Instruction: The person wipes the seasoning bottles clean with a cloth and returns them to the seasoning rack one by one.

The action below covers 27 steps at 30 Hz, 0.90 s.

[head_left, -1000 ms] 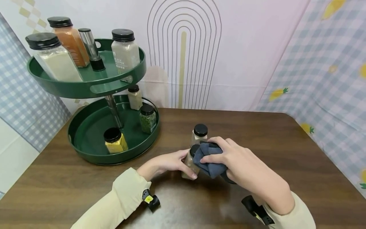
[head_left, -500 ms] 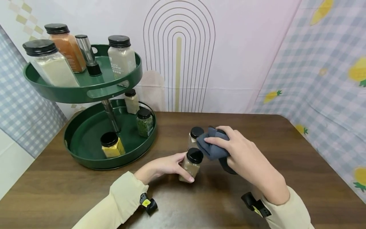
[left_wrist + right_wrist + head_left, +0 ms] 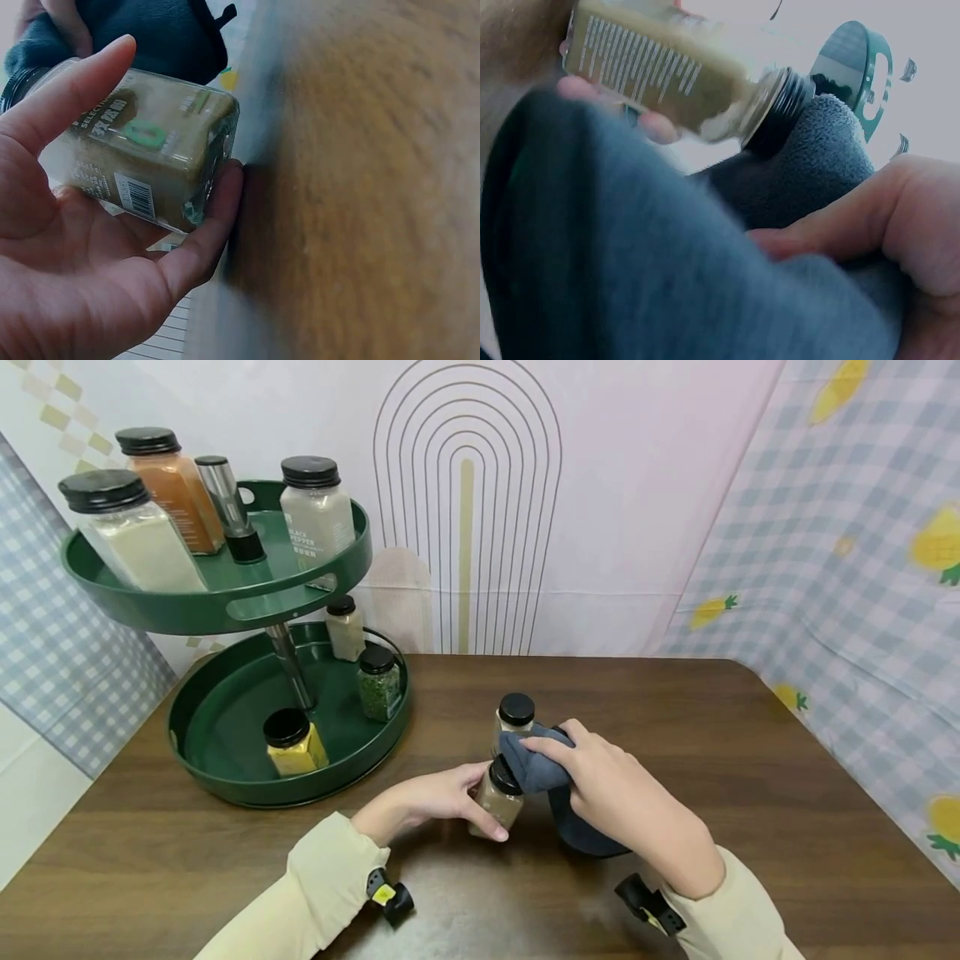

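My left hand point(image 3: 442, 795) grips a square clear spice jar point(image 3: 501, 806), its thumb in front. Brownish powder fills the jar, and its black lid point(image 3: 778, 112) leans to the right. In the left wrist view printed writing and a barcode point(image 3: 135, 196) show on its sides. My right hand point(image 3: 618, 789) pinches a blue-grey cloth point(image 3: 534, 764) against that lid, and a darker fold of it hangs below the hand. Just behind stands another black-lidded jar point(image 3: 516, 714), partly hidden by the cloth.
At left stands a two-tier green rack point(image 3: 225, 787). Its upper tier holds large jars, including an orange one point(image 3: 176, 497), and a silver cylinder point(image 3: 228, 510). Below are a yellow jar point(image 3: 297, 752), a green herb jar point(image 3: 379, 689) and a pale jar point(image 3: 345, 631).
The cloth came off the lid to the upper right, then moved back down left onto it. The held jar now tilts further right. The head view has shifted slightly.
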### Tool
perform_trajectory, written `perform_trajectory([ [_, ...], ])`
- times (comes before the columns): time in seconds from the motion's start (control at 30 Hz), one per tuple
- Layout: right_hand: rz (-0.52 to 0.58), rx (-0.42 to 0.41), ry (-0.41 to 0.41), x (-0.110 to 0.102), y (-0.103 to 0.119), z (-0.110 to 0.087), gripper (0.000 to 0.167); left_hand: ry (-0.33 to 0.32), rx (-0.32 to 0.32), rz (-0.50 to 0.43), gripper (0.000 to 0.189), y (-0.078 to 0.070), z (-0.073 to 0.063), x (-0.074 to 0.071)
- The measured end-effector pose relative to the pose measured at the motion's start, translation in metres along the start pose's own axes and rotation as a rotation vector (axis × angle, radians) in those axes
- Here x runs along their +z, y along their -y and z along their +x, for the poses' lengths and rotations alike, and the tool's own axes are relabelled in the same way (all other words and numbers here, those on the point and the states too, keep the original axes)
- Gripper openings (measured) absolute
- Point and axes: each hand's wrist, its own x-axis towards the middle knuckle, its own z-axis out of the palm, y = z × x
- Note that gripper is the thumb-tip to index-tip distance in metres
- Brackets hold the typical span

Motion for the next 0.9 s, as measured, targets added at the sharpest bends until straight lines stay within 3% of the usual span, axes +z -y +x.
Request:
perform_trajectory([
  [0.27,-0.055,0.0,0.058,-0.001,-0.001,-0.002,0.053,0.005,0.001,-0.001,0.058,0.001,-0.004,0.001],
  [0.5,-0.127,0.032,0.167,0.002,-0.009,-0.001,0.045,-0.021,-0.022,-0.09,0.061,0.006,-0.005,0.0],
  [0.57,-0.125,0.061,0.129,0.0,-0.011,-0.003,0.048,-0.029,-0.035,-0.104,0.063,0.006,-0.004,0.0],
  [0.67,-0.104,0.075,-0.002,-0.006,-0.009,-0.005,0.055,-0.031,-0.047,-0.11,0.065,0.004,-0.004,0.0],
  [0.8,-0.046,0.004,-0.153,-0.009,0.001,-0.004,0.068,-0.031,-0.034,-0.106,0.059,0.001,-0.002,0.0],
  [0.9,-0.032,-0.063,-0.158,-0.005,0.01,-0.001,0.07,-0.031,-0.023,-0.112,0.056,-0.001,-0.002,0.0],
])
